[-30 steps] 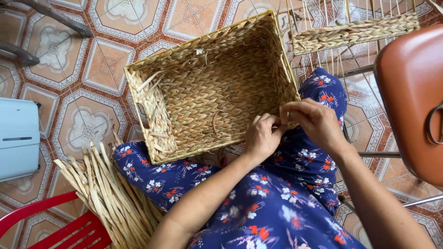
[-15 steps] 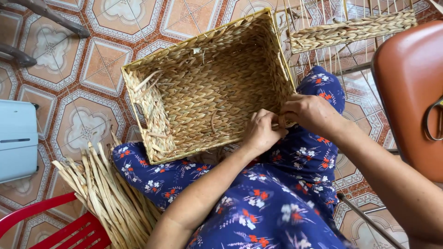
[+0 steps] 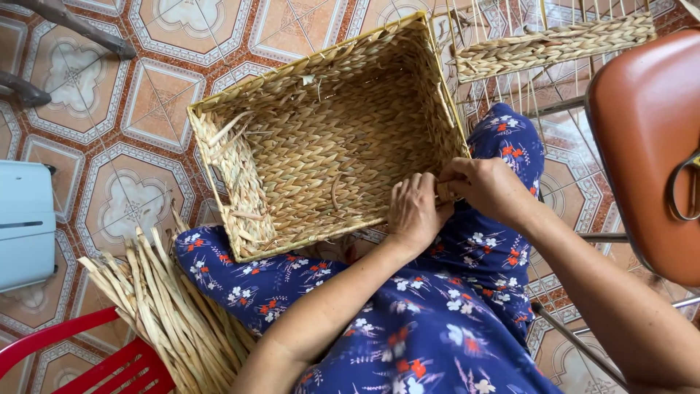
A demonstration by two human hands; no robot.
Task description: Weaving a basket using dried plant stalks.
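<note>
A rectangular woven straw basket [image 3: 321, 138] lies tilted on my lap, its open side facing up at me. My left hand [image 3: 414, 211] presses on the basket's near right rim with fingers curled over the weave. My right hand [image 3: 487, 188] pinches a straw strand at the same corner, touching the left hand's fingertips. My lap is covered by blue cloth with a flower print [image 3: 437, 321].
A bundle of dry straw strands [image 3: 168, 314] lies at my left knee over a red plastic stool [image 3: 87, 361]. A brown chair [image 3: 649, 146] stands at the right, a partly woven wire frame [image 3: 554, 44] behind it, a pale blue box [image 3: 25, 222] at left on patterned floor tiles.
The basket has shifted slightly left and closer in view. Both hands stay at the near right corner, with the fingers working the strand a little.
</note>
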